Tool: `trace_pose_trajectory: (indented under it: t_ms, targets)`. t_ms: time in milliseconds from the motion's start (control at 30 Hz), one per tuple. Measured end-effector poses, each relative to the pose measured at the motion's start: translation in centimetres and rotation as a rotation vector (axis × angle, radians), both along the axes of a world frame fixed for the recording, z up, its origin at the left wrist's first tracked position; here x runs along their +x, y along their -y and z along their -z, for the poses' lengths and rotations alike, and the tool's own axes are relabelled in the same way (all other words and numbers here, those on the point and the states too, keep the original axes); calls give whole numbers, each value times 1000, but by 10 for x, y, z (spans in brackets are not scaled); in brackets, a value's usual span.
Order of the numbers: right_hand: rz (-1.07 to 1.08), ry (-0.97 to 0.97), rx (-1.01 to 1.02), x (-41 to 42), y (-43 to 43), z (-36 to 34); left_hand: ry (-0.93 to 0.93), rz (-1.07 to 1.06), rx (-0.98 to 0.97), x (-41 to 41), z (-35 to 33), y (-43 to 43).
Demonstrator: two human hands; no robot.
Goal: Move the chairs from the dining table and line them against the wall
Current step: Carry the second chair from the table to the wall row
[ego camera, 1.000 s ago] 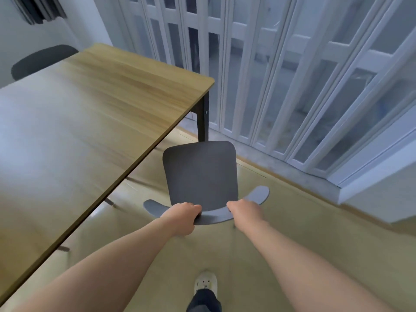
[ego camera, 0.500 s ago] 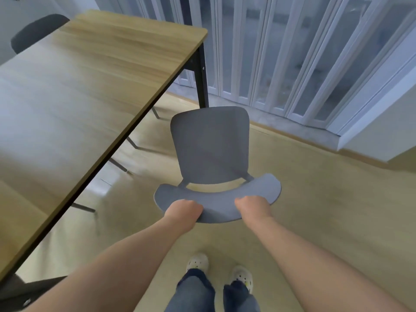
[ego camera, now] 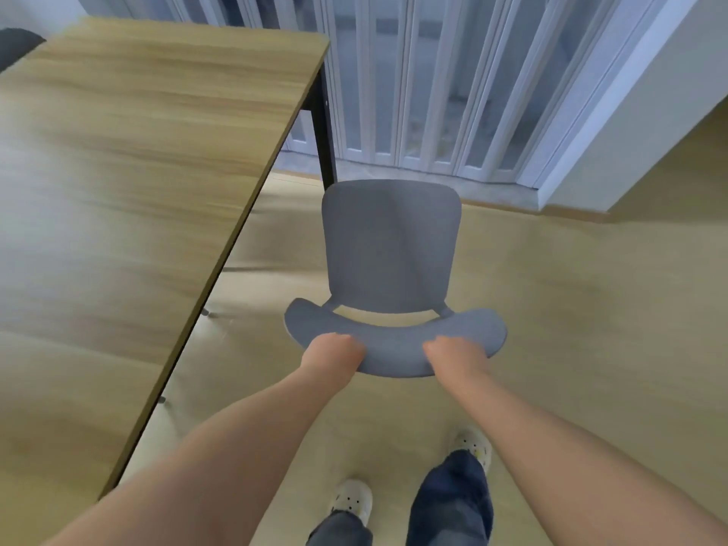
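Observation:
A grey chair (ego camera: 390,250) stands on the floor just right of the wooden dining table (ego camera: 130,159), its curved backrest nearest me. My left hand (ego camera: 333,354) grips the backrest's top edge left of centre. My right hand (ego camera: 453,354) grips the same edge right of centre. The whole seat shows beyond my hands, clear of the table's edge. The chair's legs are hidden under the seat.
A second dark chair (ego camera: 15,45) peeks out at the table's far left corner. A black table leg (ego camera: 323,139) stands just behind the chair. White folding doors (ego camera: 433,80) run along the back, a white wall corner (ego camera: 614,124) at right. My feet (ego camera: 470,447) are below.
The chair has come out from beside the table toward me and rightward, showing its full seat. My view has turned right and down, and I have stepped back.

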State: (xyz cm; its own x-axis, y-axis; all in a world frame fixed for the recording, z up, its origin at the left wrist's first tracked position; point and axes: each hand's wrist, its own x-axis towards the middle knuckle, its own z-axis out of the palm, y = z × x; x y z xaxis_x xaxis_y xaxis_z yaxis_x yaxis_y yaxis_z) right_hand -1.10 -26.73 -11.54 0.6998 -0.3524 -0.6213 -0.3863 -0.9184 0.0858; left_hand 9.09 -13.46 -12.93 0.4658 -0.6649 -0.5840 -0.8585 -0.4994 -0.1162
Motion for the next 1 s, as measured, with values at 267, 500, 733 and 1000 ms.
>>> trace_pose_trajectory:
  t_ms: [267, 500, 733, 1000]
  targets:
    - [-2, -61, -2, -38, -90, -9, 0, 150, 63, -15, -2, -65]
    - [50, -52, -26, -109, -145, -9, 18, 264, 66, -77, 5, -113]
    - [88, -36, -46, -195, -215, -8, 15, 311, 99, -157, 3, -172]
    - [96, -31, -18, -266, -307, -7, 10, 401, 73, -222, -2, -259]
